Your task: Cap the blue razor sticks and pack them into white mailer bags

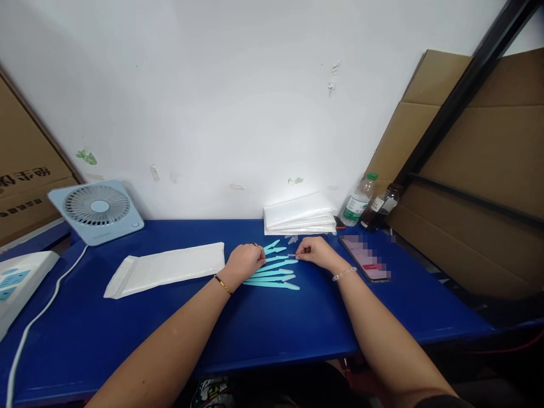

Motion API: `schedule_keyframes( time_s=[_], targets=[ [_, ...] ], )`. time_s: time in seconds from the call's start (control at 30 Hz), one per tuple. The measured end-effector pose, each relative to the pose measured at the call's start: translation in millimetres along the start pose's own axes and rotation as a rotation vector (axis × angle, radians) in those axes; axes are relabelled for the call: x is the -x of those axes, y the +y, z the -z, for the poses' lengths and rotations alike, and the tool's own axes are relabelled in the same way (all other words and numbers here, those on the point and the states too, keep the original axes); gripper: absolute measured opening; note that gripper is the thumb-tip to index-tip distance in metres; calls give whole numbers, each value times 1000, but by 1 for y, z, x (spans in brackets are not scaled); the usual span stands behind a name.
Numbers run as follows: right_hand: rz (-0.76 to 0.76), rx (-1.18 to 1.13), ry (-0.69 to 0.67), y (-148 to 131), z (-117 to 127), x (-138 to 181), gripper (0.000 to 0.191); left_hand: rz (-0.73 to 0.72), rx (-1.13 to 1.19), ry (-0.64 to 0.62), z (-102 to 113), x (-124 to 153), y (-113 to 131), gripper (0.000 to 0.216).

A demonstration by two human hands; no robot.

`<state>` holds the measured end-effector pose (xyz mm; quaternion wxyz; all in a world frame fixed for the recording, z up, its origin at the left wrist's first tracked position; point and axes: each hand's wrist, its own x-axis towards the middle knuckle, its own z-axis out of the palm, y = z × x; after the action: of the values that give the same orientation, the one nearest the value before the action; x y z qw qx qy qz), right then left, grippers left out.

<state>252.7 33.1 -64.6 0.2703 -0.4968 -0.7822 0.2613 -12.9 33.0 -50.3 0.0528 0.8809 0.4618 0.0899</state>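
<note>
Several turquoise eyebrow razors [272,279] lie fanned out side by side on the blue table. My left hand [245,262] is closed over their left ends, gripping one razor [277,259] that points to the right. Its fingertips hide the handle. Across from it, my right hand [315,253] pinches a small clear cover [291,255] at that razor's tip; whether the two touch is too small to tell. A few more small clear pieces [292,239] rest just behind, near the white stack.
A long white padded packet [170,267] lies left of my hands. Behind are stacked white packets [300,214]. Rightward are a phone [361,258], a water bottle [358,201] and a dark bottle [379,208]. A fan [100,209] and white cable [51,300] occupy the left.
</note>
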Motion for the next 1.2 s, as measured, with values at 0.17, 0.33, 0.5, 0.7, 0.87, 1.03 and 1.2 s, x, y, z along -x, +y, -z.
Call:
schedule_keyframes(
  time_s=[0.17, 0.33, 0.5, 0.7, 0.87, 1.03, 1.2],
  targets=[
    [31, -51, -54, -4, -2, -1, 13, -12, 15, 6, -2, 0, 0, 11],
    [31, -65, -61, -2, -3, -2, 16, -11, 29, 2, -3, 0, -2, 11],
    [14, -78, -53, 0, -5, -2, 15, 9, 46, -27, 0, 3, -6, 9],
    [-37, -84, -51, 2, -7, -3, 25, 16, 42, -31, 3, 4, -5, 8],
    [-20, -45, -80, -2, -7, -2, 19, 10, 55, -32, 5, 5, -3, 9],
    [-40, -68, -93, -7, -14, -3, 17, -46, 93, -35, -1, 1, -1, 11],
    [-24, -63, -92, -6, -19, -5, 16, -48, 150, -57, -5, -2, -2, 12]
  ],
)
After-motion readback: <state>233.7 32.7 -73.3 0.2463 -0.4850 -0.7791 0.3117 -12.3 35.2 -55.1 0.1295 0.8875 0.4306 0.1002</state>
